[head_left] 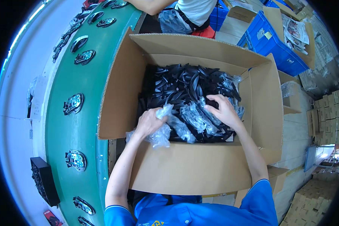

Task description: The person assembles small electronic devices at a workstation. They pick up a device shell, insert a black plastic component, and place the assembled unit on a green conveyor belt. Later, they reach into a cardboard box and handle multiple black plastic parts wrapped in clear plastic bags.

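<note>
A large open cardboard box (188, 165) stands in front of me, filled with curved black plastic parts (177, 84). Crumpled clear plastic bags (197, 118) lie over the parts on the near side. At the box's near left, my left hand (152, 122) is closed on a clear plastic bag (160, 135), which bunches above and below the fingers. My right hand (224, 111) hovers over the right part of the contents, thumb and forefinger apart, beside the loose bags. Some of its fingertips are hidden.
Left of the box runs a green conveyor belt (69, 124) carrying several mouse-shaped circuit-board assemblies (76, 160). A black bin (45, 180) sits at its far edge. Another person (184, 17) sits beyond the box. Blue crates (269, 45) and stacked cartons (327, 116) stand to the right.
</note>
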Demonstrator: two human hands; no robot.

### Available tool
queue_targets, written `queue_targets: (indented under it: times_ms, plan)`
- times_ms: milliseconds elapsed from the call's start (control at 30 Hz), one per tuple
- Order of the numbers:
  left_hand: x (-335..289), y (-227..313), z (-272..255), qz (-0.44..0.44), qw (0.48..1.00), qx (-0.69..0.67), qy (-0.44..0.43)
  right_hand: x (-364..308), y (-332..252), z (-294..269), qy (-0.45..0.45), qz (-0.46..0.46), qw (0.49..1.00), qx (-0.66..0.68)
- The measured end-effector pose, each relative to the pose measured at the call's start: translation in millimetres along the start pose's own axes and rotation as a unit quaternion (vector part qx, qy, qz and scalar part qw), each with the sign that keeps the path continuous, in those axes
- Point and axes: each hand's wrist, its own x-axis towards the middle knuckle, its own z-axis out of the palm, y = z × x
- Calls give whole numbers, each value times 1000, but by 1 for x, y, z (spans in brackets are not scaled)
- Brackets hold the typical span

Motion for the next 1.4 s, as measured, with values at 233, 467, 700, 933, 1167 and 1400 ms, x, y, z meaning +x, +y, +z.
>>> queue_targets:
  times_ms: [233,467,700,933,1167,1400]
  plan:
    - [23,1,10,-164,980,104,-51,34,13,45,94,89,987,-91]
    - [22,-41,12,-82,986,102,-100,31,18,40,41,16,991,-123]
    - [7,-5,-5,-136,952,196,-190,5,7,15,136,-19,989,-64]
    - [0,-15,12,-1,980,169,-101,-19,-24,-9,253,-79,964,38]
    - [-10,-24,-3,10,995,50,-81,-29,-44,-15,302,-88,949,26]
    - [-23,-29,-6,60,993,-72,68,-25,-45,-27,327,-89,939,54]
